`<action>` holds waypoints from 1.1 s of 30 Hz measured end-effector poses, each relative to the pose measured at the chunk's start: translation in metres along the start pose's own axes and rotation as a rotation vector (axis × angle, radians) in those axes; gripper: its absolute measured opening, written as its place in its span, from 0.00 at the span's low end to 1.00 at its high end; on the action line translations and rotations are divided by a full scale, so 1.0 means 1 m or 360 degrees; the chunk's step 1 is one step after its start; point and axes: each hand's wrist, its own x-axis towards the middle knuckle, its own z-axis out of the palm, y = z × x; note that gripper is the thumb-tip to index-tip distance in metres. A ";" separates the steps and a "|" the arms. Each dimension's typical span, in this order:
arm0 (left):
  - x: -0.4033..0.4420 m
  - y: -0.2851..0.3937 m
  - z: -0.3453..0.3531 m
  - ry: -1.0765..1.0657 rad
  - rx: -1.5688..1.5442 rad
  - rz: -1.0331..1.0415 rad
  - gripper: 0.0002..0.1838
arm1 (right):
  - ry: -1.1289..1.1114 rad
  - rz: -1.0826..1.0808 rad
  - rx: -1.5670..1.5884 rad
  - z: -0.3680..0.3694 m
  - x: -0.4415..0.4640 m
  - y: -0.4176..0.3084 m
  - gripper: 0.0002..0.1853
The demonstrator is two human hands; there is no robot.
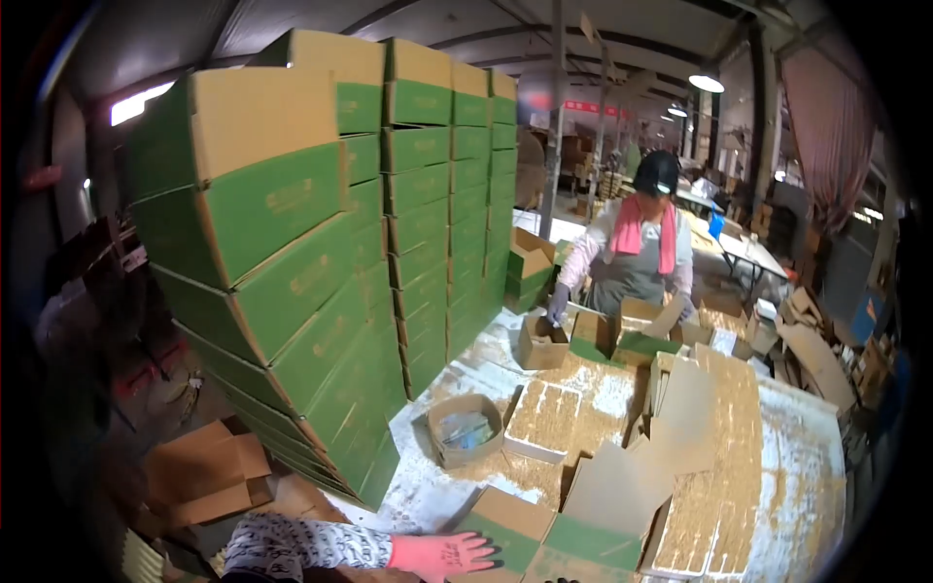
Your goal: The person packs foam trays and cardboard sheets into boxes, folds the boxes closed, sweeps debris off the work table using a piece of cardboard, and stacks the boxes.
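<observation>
My left hand (449, 556), in a pink glove with dark fingertips, lies with its fingers spread on the flap of a green and brown cardboard box (520, 515) at the bottom of the view. A black-and-white patterned sleeve covers that arm. Just at the lower edge, small dark tips (562, 580) show, perhaps the gloved fingers of my right hand; the rest is cut off. Right of the box, a grey cardboard sheet (622, 486) stands tilted. Beside it runs a long row of white-edged trays (719, 466) filled with small tan pieces.
Tall stacks of green cartons (282, 209) rise at the left. An open brown box (209, 471) lies below them. On the table are a round container (465, 430) and another tray (544, 418). Across the table, a co-worker (632, 253) has a gloved hand at a small box (542, 345).
</observation>
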 end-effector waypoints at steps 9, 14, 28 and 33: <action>0.072 0.036 -0.034 -0.0688 -0.1125 -0.0091 0.38 | 0.1718 0.1026 0.0816 -0.108 0.006 0.034 0.25; 0.061 0.001 0.018 -0.0408 -0.2623 -0.0244 0.36 | 0.2156 0.1063 0.0831 -0.083 0.005 0.021 0.27; 0.053 -0.010 -0.008 -0.0464 -0.1384 -0.0035 0.48 | -0.0096 0.0271 0.0399 -0.049 0.080 0.044 0.24; 0.059 -0.058 0.117 0.0626 -0.2398 -0.1091 0.50 | 0.0901 0.0596 0.0968 -0.171 0.081 0.043 0.21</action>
